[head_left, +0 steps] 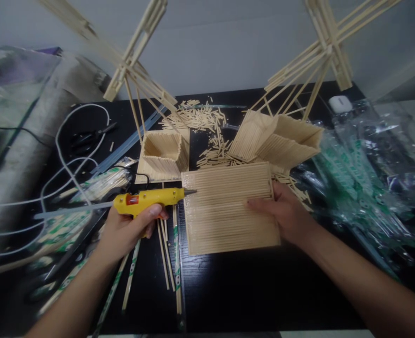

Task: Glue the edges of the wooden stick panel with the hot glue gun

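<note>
My left hand [137, 225] is wrapped round the handle of a yellow hot glue gun [151, 198], with a clear glue stick [73, 209] poking out of its back. The metal nozzle lies over the left edge of a flat panel of wooden sticks [228, 209], where a shiny strip runs down the edge. My right hand [288, 211] grips that panel by its right side, thumb on the face and fingers behind. Beyond the gun stands a square box of upright sticks [161, 162] on a stick base.
A second stick box [281, 136] leans behind the panel. Two windmill-like stick frames [123, 70] rise at the back. Loose cut sticks [200, 117], scissors [88, 138], a white cable [61, 155] and plastic wrappers [369, 164] lie about the black table [246, 291].
</note>
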Demonstrator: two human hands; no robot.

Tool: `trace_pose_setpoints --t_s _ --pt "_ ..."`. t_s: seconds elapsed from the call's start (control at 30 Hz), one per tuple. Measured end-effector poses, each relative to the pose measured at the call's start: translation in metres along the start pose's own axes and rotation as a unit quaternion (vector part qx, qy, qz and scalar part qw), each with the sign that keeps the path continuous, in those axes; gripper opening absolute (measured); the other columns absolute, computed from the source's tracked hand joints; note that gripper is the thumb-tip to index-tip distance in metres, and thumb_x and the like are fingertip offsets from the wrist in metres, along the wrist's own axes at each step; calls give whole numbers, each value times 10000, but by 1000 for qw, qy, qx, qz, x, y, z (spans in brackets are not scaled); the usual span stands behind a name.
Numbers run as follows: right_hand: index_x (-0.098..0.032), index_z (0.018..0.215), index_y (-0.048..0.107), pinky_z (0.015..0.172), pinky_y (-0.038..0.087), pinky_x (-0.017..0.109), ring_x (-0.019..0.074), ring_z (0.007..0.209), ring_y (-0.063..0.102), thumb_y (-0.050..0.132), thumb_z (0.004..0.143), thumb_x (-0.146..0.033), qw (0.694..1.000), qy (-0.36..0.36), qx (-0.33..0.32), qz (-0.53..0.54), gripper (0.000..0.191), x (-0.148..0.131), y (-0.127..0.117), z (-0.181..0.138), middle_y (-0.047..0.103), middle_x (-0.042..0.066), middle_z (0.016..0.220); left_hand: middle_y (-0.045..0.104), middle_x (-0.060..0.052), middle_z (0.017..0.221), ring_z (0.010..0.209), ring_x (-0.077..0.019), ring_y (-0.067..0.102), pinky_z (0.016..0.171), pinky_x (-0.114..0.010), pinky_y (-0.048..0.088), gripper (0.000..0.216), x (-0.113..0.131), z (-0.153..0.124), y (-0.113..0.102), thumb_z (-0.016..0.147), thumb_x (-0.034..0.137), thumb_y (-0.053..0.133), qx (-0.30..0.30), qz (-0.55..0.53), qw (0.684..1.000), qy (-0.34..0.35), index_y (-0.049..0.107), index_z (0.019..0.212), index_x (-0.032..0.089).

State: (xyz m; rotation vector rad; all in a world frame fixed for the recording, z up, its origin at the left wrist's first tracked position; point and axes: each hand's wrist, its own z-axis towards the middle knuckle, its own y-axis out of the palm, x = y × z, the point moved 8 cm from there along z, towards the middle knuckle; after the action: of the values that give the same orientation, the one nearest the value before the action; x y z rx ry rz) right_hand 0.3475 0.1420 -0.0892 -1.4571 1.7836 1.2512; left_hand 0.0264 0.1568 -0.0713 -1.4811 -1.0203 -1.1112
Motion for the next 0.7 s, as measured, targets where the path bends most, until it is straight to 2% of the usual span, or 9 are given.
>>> trace_pose_setpoints --t_s 0.17,0.37,0.7 --pt "-273 895 913 856 681 406 298 895 875 1120 649 -401 999 -3 -23 -32 346 -3 5 -3 915 41 940 835 -59 732 381 -114 565 341 -238 447 417 -5 1 -7 971 572 872 38 -28 999 12 840 823 184" --pt "-279 930 928 864 675 398 296 915 872 1114 667 -399 999 -13 -29 -44 344 -4 4 -2 919 43 958 829 -58 729 388 -114 575 350 -242 450 399 2 1 -7 988 548 861 44 -45 998 12 858 811 190" --pt "-268 953 928 909 689 429 305 936 872 1096 709 -397 995 -40 -43 -77 323 -7 4 0 927 53 1000 821 -57 699 382 -117 578 350 -243 470 507 10 2 -5 929 672 897 48 -42 998 2 847 775 191"
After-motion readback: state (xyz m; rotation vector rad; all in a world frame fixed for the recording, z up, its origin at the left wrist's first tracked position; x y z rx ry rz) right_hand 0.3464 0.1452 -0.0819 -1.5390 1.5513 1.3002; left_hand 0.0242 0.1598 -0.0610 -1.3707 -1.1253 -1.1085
